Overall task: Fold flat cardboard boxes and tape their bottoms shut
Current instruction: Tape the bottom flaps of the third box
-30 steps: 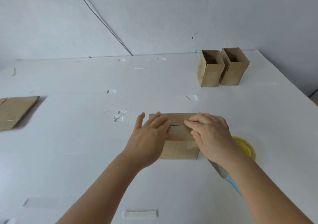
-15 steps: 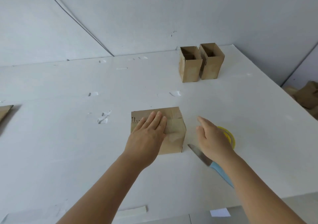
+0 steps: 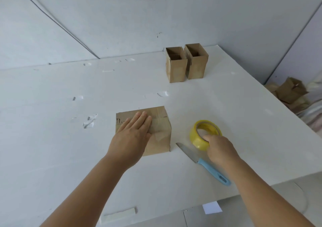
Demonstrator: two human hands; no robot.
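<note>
A brown cardboard box [image 3: 161, 136] stands upside down on the white table [image 3: 52, 139], its bottom flaps folded shut and facing up. My left hand [image 3: 132, 136] presses flat on those flaps with straight fingers. To the right, my right hand [image 3: 219, 148] grips the near side of a yellow tape roll [image 3: 200, 137], with a finger hooked inside its ring. The roll is tilted up off the table.
A knife [image 3: 203, 164] with a light blue handle lies just in front of the tape. Two finished open boxes [image 3: 186, 62] stand at the back right. Tape scraps dot the table. The table's right edge runs near cardboard pieces [image 3: 291, 90] on the floor.
My right hand left the box flaps, moved right and took hold of the tape roll, tipping it up. My left hand stayed pressed on the box. The view shifted right.
</note>
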